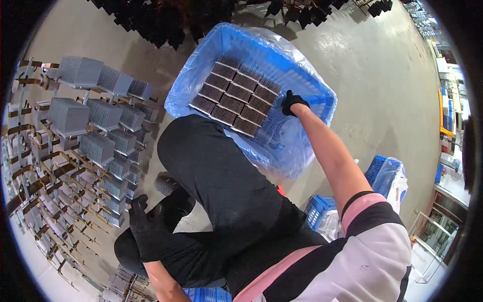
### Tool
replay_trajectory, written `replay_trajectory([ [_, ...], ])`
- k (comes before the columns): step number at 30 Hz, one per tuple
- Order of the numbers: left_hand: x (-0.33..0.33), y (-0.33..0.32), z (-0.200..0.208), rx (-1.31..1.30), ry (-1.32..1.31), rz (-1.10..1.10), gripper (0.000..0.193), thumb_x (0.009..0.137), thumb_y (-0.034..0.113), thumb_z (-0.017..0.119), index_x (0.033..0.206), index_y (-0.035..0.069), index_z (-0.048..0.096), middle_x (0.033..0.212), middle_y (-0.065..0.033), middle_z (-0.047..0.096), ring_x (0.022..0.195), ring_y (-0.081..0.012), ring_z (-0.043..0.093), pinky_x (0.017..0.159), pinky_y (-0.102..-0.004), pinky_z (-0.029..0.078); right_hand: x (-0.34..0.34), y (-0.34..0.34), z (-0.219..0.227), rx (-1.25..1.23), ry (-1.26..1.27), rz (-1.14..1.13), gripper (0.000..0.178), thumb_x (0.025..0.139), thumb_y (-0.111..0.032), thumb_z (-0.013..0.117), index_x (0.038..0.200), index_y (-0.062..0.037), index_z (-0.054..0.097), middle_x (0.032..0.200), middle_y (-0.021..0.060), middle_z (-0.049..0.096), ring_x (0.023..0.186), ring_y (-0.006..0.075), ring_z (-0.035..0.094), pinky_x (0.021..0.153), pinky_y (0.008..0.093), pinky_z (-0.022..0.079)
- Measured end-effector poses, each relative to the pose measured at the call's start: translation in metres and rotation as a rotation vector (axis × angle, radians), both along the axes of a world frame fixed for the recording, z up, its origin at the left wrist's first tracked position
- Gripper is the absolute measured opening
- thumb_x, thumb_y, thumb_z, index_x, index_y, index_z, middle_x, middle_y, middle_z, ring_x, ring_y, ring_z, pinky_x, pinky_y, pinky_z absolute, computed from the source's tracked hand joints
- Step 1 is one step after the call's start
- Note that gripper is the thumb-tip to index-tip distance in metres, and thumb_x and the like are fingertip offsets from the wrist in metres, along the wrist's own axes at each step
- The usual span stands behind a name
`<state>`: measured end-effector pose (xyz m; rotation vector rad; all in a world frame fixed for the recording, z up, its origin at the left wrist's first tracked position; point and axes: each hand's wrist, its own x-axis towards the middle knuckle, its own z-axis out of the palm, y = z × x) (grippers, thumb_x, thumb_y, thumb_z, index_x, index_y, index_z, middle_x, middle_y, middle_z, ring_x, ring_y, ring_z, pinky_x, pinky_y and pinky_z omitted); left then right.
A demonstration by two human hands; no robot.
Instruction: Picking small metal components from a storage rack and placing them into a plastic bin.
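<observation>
My right hand (pixel 293 102), in a black glove, is inside a blue plastic crate (pixel 322 93) lined with clear film. It is just beside the right end of a block of finned metal heat sinks (pixel 231 104), its visible fingers apart and nothing seen in them. These heat sinks lie in close rows with their dark fins up. At the lower left, my left hand (pixel 143 224), also black-gloved, is over my bent leg with fingers loosely apart and apparently holding nothing. Nearest to it are the lowest grey heat sinks (pixel 113 217) hanging on a rack.
The rack (pixel 37 191) of brass-coloured hooks fills the left side, with larger finned blocks (pixel 70 117) toward its top. Dark hanging parts (pixel 151 20) line the far edge. More blue crates (pixel 319 211) stand at my right. My raised knee (pixel 186 141) is against the crate's near side.
</observation>
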<state>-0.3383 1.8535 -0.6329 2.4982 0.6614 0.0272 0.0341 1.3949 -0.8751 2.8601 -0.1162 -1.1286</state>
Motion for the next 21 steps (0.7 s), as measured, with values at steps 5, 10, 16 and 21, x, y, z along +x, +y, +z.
replay_trajectory([
  [5, 0.016, -0.013, 0.013, -0.054, 0.114, -0.120, 0.040, 0.086, 0.019, 0.071, 0.119, 0.002, 0.056, 0.110, -0.0221, 0.061, 0.100, -0.0418, 0.060, 0.086, -0.0478, 0.050, 0.005, -0.037, -0.019, 0.109, -0.058, 0.028, 0.081, 0.077, -0.027, 0.069, 0.147, -0.0093, 0.031, 0.115, 0.0273, 0.066, 0.107, 0.0445, 0.065, 0.088, 0.0510, 0.053],
  [10, 0.000, -0.007, 0.024, 0.012, 0.244, -0.114, 0.041, 0.085, 0.013, 0.074, 0.120, -0.002, 0.059, 0.116, -0.0209, 0.063, 0.104, -0.0351, 0.063, 0.090, -0.0415, 0.051, -0.003, 0.000, -0.034, 0.089, -0.057, 0.051, 0.075, 0.082, -0.026, 0.062, 0.148, -0.0096, 0.031, 0.115, 0.0281, 0.066, 0.107, 0.0436, 0.065, 0.090, 0.0514, 0.053],
  [16, 0.007, -0.007, 0.015, 0.118, 0.235, -0.258, 0.037, 0.086, 0.015, 0.070, 0.118, 0.000, 0.060, 0.112, -0.0229, 0.062, 0.103, -0.0396, 0.062, 0.087, -0.0431, 0.052, -0.003, -0.020, -0.050, 0.037, -0.247, 0.004, 0.057, 0.090, -0.025, 0.051, 0.143, -0.0108, 0.039, 0.115, 0.0284, 0.065, 0.108, 0.0446, 0.065, 0.090, 0.0533, 0.052],
  [21, 0.009, -0.009, 0.017, 0.085, 0.224, -0.271, 0.037, 0.086, 0.017, 0.070, 0.118, 0.001, 0.059, 0.112, -0.0233, 0.061, 0.102, -0.0410, 0.062, 0.084, -0.0438, 0.052, -0.010, -0.016, -0.027, 0.031, -0.295, 0.078, 0.049, 0.091, -0.025, 0.049, 0.137, -0.0096, 0.043, 0.113, 0.0268, 0.066, 0.107, 0.0438, 0.065, 0.086, 0.0546, 0.053],
])
